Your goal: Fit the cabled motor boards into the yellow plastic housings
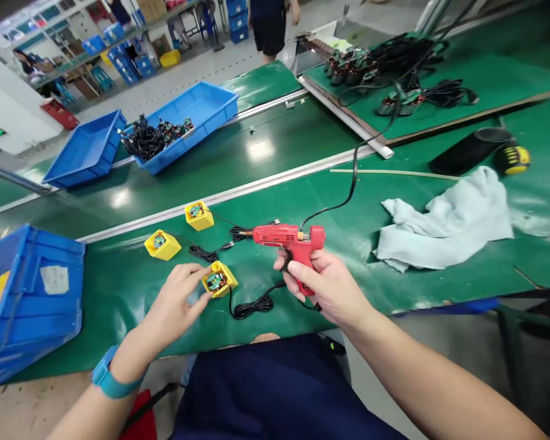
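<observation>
My right hand (327, 281) is wrapped round the handle of a red hot glue gun (279, 234), whose nozzle points left above the bench. My left hand (176, 299) has thumb and fingertips at the left side of a small open yellow box (229, 281), steadying it on the bench. Inside that box sits a green circuit board (216, 281) with wires. A coiled black cable (254, 307) runs out of it to the right. Two similar yellow boxes, one nearer (165, 247) and one farther (201, 219), stand beyond with their own black cables.
A blue bin (57, 311) with yellow parts stands at left. Across the bench are blue trays (211, 116), one with black cables. A pale cloth (444, 232), black cylinder (467, 150) and tape measure (516, 160) lie right. The gun's cord (355, 177) trails up right.
</observation>
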`<state>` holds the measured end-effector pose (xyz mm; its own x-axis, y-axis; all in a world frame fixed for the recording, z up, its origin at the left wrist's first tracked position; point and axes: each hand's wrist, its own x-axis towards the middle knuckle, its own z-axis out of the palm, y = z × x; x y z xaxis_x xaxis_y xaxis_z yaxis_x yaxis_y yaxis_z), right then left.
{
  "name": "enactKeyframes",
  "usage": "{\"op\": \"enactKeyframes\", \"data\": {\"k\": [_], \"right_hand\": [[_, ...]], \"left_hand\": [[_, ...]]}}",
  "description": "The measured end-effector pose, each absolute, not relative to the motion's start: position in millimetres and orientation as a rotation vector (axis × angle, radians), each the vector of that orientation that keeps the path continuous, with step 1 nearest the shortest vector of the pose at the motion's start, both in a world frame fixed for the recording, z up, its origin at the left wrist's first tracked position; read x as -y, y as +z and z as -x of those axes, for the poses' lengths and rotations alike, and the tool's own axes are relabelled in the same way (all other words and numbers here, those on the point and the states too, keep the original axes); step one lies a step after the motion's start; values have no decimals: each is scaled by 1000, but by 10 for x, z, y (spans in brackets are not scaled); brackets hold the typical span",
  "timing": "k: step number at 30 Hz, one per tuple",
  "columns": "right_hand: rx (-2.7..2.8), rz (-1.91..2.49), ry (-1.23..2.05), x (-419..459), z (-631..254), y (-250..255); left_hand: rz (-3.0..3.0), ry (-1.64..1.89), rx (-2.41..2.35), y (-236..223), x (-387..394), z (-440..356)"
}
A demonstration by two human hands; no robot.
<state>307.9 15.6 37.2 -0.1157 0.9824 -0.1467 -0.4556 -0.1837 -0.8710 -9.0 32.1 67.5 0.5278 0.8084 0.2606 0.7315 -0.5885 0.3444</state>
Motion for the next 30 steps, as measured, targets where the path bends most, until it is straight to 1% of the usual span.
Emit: {"op": "enactKeyframes", "data": {"k": [4, 10, 17, 25, 30], "right_hand": [[878, 969, 1667, -3, -2874, 344], [1024, 985, 1657, 158, -2708, 210], [1229, 1101, 1519, 262, -2651, 90], [1600, 1118, 1176, 246, -2733, 81], [1590, 1123, 1137, 263, -2751, 79]], "left_hand": [[-2571, 573, -1150, 460, -355, 112], [-2522, 643, -1046, 366, -519, 188], [-2540, 814, -990, 263, -475, 165], [-2470, 1013, -1116, 68, -341, 121], [-2380, 1068, -1171, 77, -328, 76]]}}
